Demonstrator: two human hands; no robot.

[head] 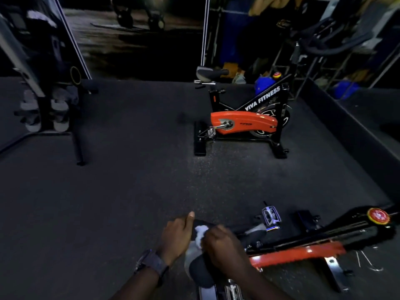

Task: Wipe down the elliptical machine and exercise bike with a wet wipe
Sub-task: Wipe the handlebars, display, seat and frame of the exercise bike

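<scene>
Dim light covers the room you are working in. Dark speckled rubber floor (129, 191) spreads away ahead and to the left of your left hand (176, 237). Far beyond it, a mirrored wall (140, 29) gives back blurred reflections. Beyond your right hand (223, 245), a low dark ledge (346, 131) runs along the floor's edge, with a metal rack (313, 68) and blue containers (344, 88) behind it.

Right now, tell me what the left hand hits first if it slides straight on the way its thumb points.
Likely only bare floor mat: the left hand grips the bike seat, thumb pointing up-frame. The orange bike stands far off, rightward.
</scene>
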